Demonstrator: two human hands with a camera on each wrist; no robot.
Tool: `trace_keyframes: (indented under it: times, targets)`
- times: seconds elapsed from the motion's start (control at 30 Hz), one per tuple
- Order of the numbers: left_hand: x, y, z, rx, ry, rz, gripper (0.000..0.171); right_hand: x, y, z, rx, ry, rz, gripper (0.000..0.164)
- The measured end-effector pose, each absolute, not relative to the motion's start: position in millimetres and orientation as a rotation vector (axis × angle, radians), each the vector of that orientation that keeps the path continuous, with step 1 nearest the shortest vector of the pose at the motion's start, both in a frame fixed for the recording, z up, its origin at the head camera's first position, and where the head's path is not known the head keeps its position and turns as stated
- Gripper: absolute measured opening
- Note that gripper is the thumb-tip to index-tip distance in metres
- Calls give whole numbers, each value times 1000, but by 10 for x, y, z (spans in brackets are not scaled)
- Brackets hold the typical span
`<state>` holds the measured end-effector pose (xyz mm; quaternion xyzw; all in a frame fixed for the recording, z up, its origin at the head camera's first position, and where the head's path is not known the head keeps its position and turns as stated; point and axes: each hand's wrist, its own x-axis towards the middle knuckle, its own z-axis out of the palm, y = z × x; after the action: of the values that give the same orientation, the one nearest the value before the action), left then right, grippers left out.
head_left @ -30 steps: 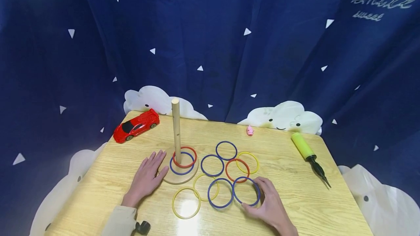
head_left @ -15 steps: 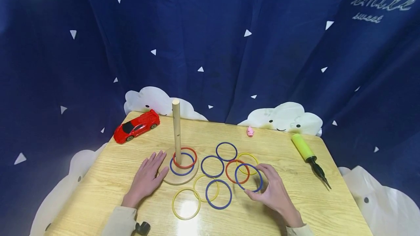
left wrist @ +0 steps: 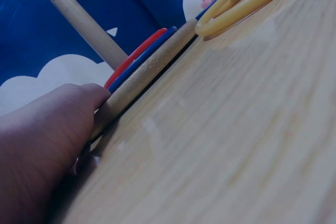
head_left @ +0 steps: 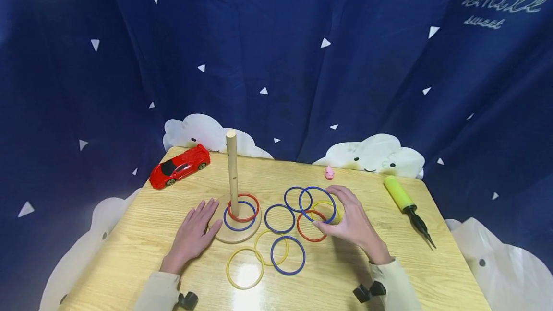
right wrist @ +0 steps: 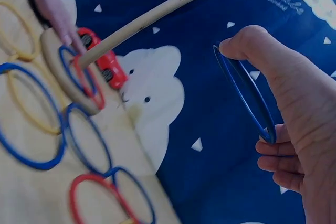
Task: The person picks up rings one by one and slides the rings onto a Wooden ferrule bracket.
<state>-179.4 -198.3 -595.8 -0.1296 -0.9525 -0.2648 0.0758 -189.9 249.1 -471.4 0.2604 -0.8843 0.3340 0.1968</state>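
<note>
Held blue ring (head_left: 300, 199): likely light, stiff, smooth plastic; low break risk, may twist if pinched at one point. Best hold: rim, two spread points. Right grip (head_left: 352, 220) pinches it so, thumb on near rim, fingers on far; free side juts leftward, raised above worktop (head_left: 276, 172), overlapping red ring (head_left: 298, 228) in head view. Left grip (head_left: 194, 229) flat, fingers straight, at wooden base (head_left: 235, 238).
</note>
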Motion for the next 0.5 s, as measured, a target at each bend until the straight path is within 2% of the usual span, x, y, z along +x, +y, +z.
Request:
trace_keyframes:
  times: [0.23,0.5]
  targets:
    - [-1795,-1993,-5971,-384,-2857,-795,67,-2093,2354,-4358,826,-2429,941,85]
    - [-1811,-2009,-5989,-387,-2860,-782,68,-2305,2150,-3997,963,-2364,926,81]
